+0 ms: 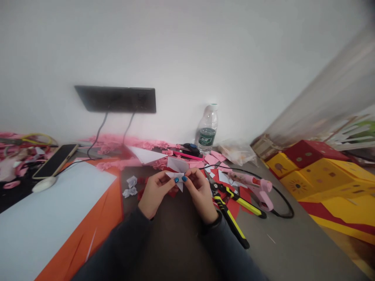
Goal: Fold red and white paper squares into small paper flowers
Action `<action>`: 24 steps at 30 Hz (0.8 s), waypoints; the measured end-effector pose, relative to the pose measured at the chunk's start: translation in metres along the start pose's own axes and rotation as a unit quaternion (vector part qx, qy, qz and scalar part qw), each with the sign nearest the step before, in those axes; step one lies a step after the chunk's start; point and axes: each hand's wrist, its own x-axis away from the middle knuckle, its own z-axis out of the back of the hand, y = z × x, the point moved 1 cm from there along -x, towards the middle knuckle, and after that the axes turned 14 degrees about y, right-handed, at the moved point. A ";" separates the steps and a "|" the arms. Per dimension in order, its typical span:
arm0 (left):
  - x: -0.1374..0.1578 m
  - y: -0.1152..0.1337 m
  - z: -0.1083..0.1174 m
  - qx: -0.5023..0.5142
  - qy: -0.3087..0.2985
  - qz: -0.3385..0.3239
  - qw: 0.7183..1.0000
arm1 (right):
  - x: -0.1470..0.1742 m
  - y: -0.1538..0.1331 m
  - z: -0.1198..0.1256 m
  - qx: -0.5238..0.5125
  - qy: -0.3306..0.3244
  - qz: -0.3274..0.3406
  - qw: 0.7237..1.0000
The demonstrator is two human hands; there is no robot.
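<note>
A small piece of folded white paper (179,186) is pinched between both hands above the grey table. My left hand (158,191) grips its left side, thumb pressed on top. From the right, my right hand (200,193) pinches the same paper, and the two thumbs almost meet at its middle. Pointed paper corners stick out below the thumbs. Behind the fingers stands another pale paper piece (176,165); whether it joins the held one I cannot tell. Small folded white paper flowers (131,187) lie left of my left hand. Yellow-and-black pliers-like cutters (231,210) lie open beside my right hand.
A pink glue gun (258,187) with a black cord rests at right, among red paper scraps (234,207). A water bottle (207,132) stands by the wall. White sheets (58,210) over orange paper (102,210), a phone (55,160) and a mouse (43,184) are left; yellow-red boxes (322,175) right.
</note>
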 end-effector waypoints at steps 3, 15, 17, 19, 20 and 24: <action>0.000 0.000 0.000 -0.004 0.010 -0.009 1.000 | -0.001 0.000 0.000 -0.008 -0.019 -0.015 1.000; -0.001 0.005 0.002 -0.074 0.006 -0.061 0.995 | -0.001 -0.005 0.000 0.032 -0.044 -0.010 0.998; -0.001 0.008 0.001 -0.065 -0.005 -0.068 0.996 | 0.000 -0.006 0.000 0.033 -0.038 0.000 0.999; 0.000 0.009 -0.001 -0.052 -0.025 -0.062 0.996 | 0.000 -0.006 0.000 0.030 -0.028 0.005 0.999; 0.000 0.009 -0.002 -0.048 -0.035 -0.057 0.997 | 0.000 -0.006 0.001 0.028 -0.025 0.006 0.999; -0.001 0.005 -0.001 -0.048 -0.021 -0.060 0.997 | 0.000 -0.007 0.001 0.020 -0.025 0.012 0.999</action>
